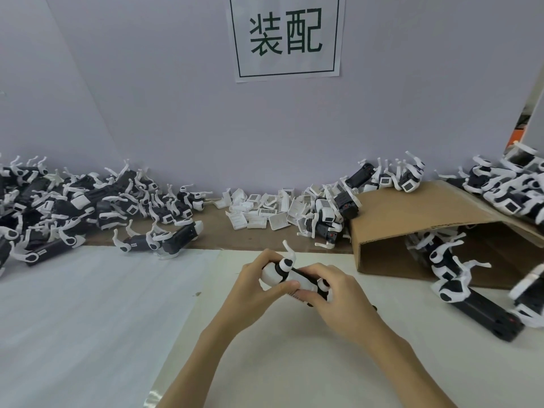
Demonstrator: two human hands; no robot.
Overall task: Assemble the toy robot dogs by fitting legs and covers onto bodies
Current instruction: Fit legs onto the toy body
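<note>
A pale lilac wall point(164, 92) bears a paper sign point(287, 36); the table point(294, 363) is white, evenly lit.

Glossy plastic toy dog point(290, 276); matt brown cardboard box point(412, 213); paper sign point(285, 36)

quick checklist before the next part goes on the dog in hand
1. Dog gripped by both hands: ok, left hand and right hand hold it above the table.
2. Legs on it: two white legs point up; the rest cannot tell.
3. Cover fitted: cannot tell, fingers hide it.
4. Loose covers in stock: ok, piled at the wall.
5. Box for finished dogs: cannot tell.
</note>
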